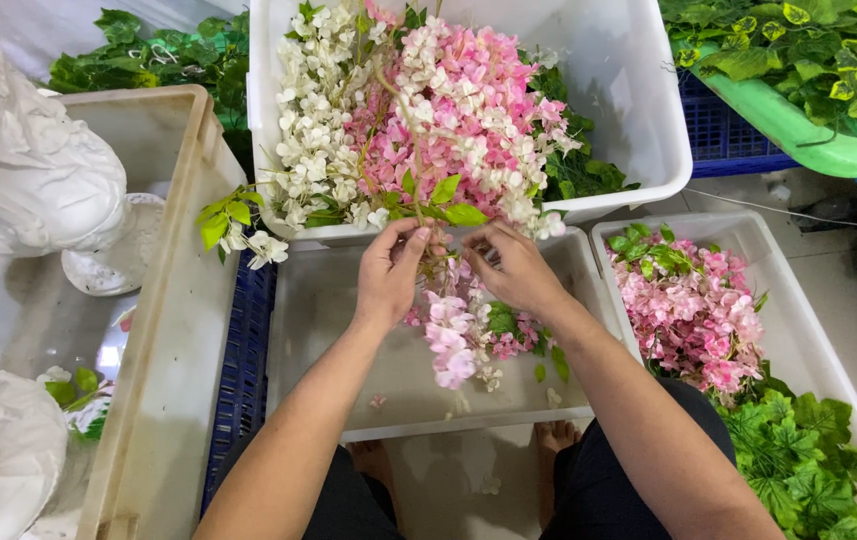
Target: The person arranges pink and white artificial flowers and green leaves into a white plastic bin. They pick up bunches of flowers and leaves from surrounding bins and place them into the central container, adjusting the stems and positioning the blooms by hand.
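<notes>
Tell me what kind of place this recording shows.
Probably a workshop for sorting or assembling artificial flowers, worked on the floor. Both hands, left hand and right hand, hold a pink flower garland over a shallow tray, among a white bin of blossoms and green foliage.

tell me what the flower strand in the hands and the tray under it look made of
Pink flower strand: likely artificial, fabric-like matte petals, uniform in shape and colour. Shallow tray: seemingly moulded plastic, off-white, slightly glossy, with a rounded rim. Left hand and right hand pinch the strand's top.
</notes>
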